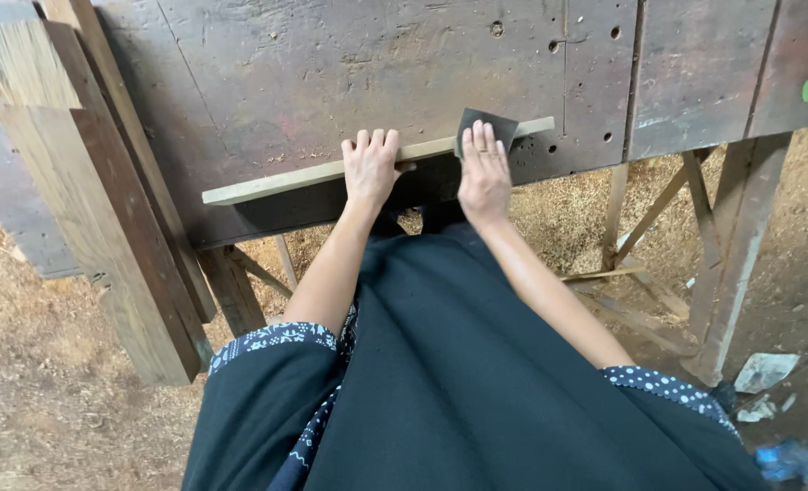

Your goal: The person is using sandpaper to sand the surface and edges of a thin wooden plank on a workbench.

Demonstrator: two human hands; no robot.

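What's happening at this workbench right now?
A person stands at a worn wooden workbench. Their left hand presses flat on a pale wooden strip lying along the bench's near edge. Their right hand lies flat over a dark sheet of sandpaper on the same strip. Sawdust covers the ground.

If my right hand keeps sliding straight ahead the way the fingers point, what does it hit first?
The right hand lies flat on a dark sanding sheet over the light wooden strip. Straight ahead, past the sheet's far edge, only the dark workbench top shows, so the way looks free.
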